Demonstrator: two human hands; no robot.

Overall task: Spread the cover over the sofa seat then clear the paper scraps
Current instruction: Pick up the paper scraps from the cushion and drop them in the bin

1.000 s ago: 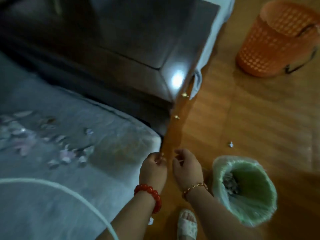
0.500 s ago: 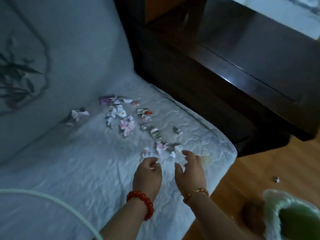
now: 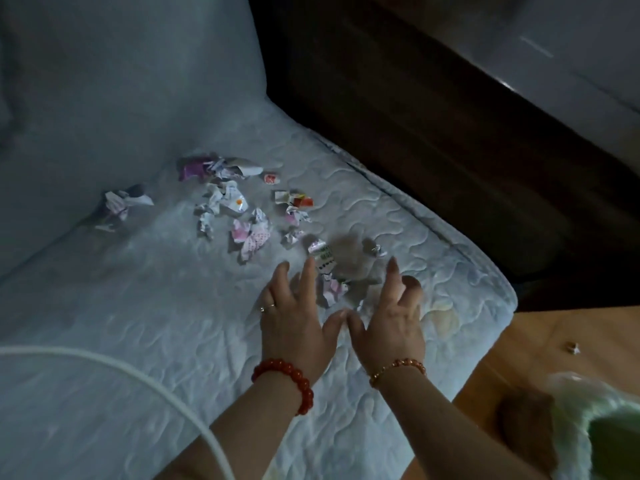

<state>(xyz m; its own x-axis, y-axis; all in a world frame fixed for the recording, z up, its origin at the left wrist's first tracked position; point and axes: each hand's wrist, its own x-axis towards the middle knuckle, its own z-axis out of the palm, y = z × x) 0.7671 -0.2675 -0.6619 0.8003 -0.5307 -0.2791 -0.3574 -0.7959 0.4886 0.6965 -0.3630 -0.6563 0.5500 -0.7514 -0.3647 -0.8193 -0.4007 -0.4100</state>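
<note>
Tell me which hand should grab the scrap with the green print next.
Left, marginally. The left hand has its index fingertip right beside the green-printed scrap; the right hand reaches past it toward the sofa cover's edge. Both hands are open and empty.

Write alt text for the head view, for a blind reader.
Two open hands, left hand and right hand, reach toward paper scraps scattered on a pale quilted sofa cover. One scrap lies on the wooden floor near a green bin.

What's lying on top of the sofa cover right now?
Crumpled paper scraps lie scattered on the quilted cover; both open hands, left hand and right hand, partly hide the nearest ones.
</note>
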